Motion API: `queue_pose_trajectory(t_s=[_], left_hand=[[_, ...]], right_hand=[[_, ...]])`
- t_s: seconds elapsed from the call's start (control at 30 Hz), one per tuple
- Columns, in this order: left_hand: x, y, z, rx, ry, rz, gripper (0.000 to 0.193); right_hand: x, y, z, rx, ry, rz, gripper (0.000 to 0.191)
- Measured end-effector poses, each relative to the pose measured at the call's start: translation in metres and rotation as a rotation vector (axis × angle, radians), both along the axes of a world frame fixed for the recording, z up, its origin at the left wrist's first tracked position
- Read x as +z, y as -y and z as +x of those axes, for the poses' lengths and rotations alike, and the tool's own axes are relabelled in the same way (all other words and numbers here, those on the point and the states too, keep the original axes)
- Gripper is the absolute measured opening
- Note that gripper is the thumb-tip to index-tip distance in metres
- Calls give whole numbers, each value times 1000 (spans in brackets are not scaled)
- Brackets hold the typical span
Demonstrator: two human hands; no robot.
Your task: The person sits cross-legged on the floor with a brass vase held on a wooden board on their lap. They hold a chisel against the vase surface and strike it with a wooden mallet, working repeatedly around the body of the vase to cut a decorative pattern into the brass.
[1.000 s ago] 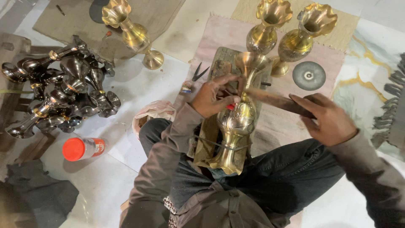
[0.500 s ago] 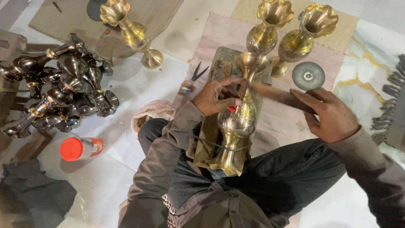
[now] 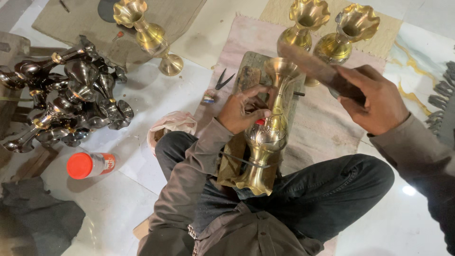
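Brass vase (image 3: 268,137) lies lengthwise on wooden board (image 3: 246,76) across lap, mouth pointing away. Left hand (image 3: 244,110) rests on vase body, fingers curled, pinching small red-tipped tool (image 3: 259,122) against metal. Right hand (image 3: 374,97) raised above and right of vase, fist closed round wooden stick (image 3: 313,64); stick blurred. Tool mostly hidden under fingers. Right forearm cut off at frame edge.

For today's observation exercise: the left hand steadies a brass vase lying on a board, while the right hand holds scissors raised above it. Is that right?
Not quite. In the head view the right hand holds a dark wooden stick, not scissors; the scissors lie on the mat. The left hand does steady the brass vase on the board.
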State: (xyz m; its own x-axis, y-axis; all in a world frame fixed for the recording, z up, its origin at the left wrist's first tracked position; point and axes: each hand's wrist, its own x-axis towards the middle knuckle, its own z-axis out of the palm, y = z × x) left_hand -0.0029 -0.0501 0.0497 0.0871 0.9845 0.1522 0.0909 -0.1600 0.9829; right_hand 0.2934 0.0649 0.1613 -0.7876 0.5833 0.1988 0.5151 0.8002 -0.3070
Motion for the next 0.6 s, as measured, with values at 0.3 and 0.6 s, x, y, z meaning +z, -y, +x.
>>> queue_pose_trajectory(t_s=[0.3,0.6], left_hand=[[-6,15,14,225,-68,-68,64],[9,32,28,434,-47,48,57]], right_hand=[[8,-21,-18,111,220,104,66],[24,-36,-42,124,349,241,67]])
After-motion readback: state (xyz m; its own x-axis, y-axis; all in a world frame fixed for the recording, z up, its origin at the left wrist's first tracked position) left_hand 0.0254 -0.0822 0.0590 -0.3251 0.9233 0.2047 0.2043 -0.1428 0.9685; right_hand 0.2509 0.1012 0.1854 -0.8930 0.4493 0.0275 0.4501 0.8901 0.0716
